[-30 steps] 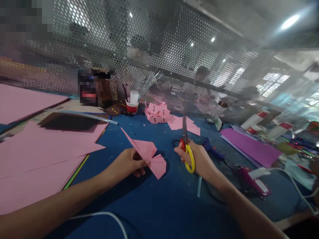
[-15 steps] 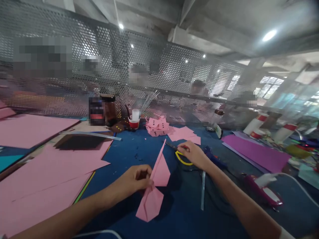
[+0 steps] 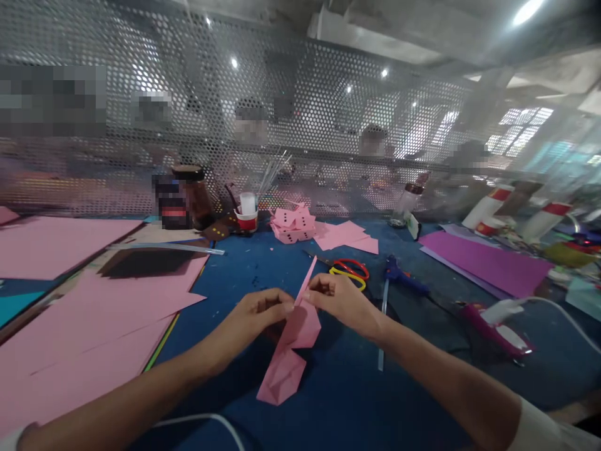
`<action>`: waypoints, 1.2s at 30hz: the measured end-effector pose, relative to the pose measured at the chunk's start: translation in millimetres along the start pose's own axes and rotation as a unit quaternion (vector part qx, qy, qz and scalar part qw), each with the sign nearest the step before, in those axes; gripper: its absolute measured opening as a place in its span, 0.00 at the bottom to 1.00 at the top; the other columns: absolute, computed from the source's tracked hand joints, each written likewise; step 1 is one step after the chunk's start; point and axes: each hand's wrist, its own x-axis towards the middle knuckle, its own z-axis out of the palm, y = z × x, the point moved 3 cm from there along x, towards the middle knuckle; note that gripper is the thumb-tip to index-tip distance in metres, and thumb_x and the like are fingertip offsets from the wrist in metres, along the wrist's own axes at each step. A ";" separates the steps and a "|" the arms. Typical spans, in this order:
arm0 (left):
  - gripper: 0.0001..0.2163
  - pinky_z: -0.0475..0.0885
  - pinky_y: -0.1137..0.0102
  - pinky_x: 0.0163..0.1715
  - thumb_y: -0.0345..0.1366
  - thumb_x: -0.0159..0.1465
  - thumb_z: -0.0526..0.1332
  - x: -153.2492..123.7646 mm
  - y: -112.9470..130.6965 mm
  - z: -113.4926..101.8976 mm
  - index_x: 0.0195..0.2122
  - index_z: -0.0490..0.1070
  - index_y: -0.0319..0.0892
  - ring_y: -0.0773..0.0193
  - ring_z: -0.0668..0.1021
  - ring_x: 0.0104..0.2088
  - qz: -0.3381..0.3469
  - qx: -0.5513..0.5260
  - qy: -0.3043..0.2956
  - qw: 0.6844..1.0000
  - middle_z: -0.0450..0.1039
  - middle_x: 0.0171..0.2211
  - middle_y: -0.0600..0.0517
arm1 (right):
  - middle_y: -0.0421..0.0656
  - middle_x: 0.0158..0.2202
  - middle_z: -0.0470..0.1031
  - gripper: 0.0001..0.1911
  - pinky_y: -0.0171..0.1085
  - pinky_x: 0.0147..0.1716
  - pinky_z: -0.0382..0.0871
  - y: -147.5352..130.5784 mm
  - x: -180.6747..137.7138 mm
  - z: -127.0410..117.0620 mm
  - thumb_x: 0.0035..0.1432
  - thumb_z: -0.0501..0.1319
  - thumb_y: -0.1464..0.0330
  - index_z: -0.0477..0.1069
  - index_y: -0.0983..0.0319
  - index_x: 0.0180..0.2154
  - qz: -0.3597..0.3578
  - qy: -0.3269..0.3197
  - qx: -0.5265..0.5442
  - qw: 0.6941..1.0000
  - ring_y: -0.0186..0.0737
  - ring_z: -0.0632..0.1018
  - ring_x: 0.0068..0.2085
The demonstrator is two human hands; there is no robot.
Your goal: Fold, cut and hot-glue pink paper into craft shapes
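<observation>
A folded pink paper piece (image 3: 295,341) hangs upright above the blue table (image 3: 357,401). My left hand (image 3: 256,316) pinches its left side near the middle. My right hand (image 3: 340,300) pinches it from the right, just under the pointed upper tip. Both hands are closed on the paper. The scissors (image 3: 347,273), with red and yellow handles, lie flat on the table just beyond my right hand, with nothing touching them.
Large pink sheets (image 3: 89,313) cover the left. Behind are a brown jar (image 3: 195,194), a red cup (image 3: 247,219), a stack of pink cut pieces (image 3: 292,225), a purple sheet (image 3: 483,263), and glue guns (image 3: 493,322). A perforated metal screen (image 3: 300,125) closes the back; people sit behind it.
My right hand set the scissors down on the table and came back to pinch the pink paper. The paper turned from lying sideways to standing upright.
</observation>
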 end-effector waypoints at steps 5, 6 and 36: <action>0.17 0.62 0.75 0.21 0.50 0.56 0.68 21.6 -6.4 1.3 0.28 0.69 0.40 0.70 0.67 0.21 0.003 0.004 0.039 0.999 0.64 0.20 0.59 | 0.38 0.28 0.73 0.11 0.33 0.31 0.66 3.5 1.0 1.3 0.59 0.67 0.61 0.75 0.62 0.34 0.002 -0.005 0.007 1.000 0.33 0.72 0.30; 0.17 0.61 0.75 0.21 0.49 0.56 0.67 24.6 -9.1 1.3 0.28 0.69 0.40 0.70 0.67 0.20 0.004 0.006 0.045 0.999 0.64 0.20 0.59 | 0.38 0.28 0.73 0.11 0.33 0.30 0.66 6.1 1.4 1.2 0.59 0.66 0.60 0.75 0.63 0.34 0.010 -0.002 0.005 1.000 0.33 0.72 0.29; 0.12 0.57 0.74 0.24 0.41 0.55 0.65 22.6 -24.6 5.9 0.23 0.65 0.41 0.71 0.63 0.23 0.010 -0.017 0.062 0.998 0.61 0.21 0.59 | 0.39 0.30 0.75 0.08 0.33 0.31 0.66 14.2 -7.2 14.2 0.60 0.64 0.65 0.75 0.63 0.33 -0.026 0.037 -0.129 0.991 0.35 0.73 0.31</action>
